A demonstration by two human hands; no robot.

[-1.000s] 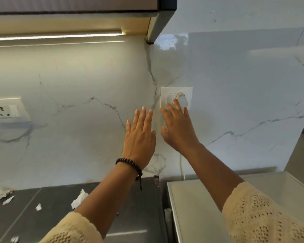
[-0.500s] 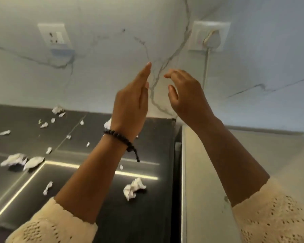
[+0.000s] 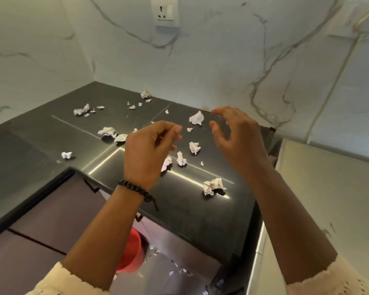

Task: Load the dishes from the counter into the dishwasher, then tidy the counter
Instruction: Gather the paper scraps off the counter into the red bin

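Dark counter (image 3: 51,133) under both hands, polished enough to throw back a bright strip of light, and it is littered with crumpled paper scraps (image 3: 196,118). One wad sits just beyond the fingertips of the right hand (image 3: 239,139); more lie between the two hands, and a bigger ball (image 3: 213,186) rests nearer the person, below the right wrist. A scatter trails away past the left hand (image 3: 147,150) toward the corner where the marble wall (image 3: 222,60) turns. Up on that wall, beyond the left hand, a white socket (image 3: 165,11). Off the right forearm, a pale flat-topped appliance (image 3: 328,199) butts against the counter. Below the left forearm, a red bucket (image 3: 130,252) on the floor, bits of paper (image 3: 179,269) beside it.

Both hands hover above the counter, fingers loosely curled, nothing in either of them. A beaded bracelet (image 3: 136,190) rides the left wrist, knitted cream sleeves (image 3: 328,279) at both arms.

Compared with a second ago: the hands were flat up at the wall, the right one at a switch plate. Half a second ago they were coming away, and the view was dropping. Now they are low over the scraps, the view has swung down and leftward, and the bucket has come into sight. No dishes visible on this stretch.
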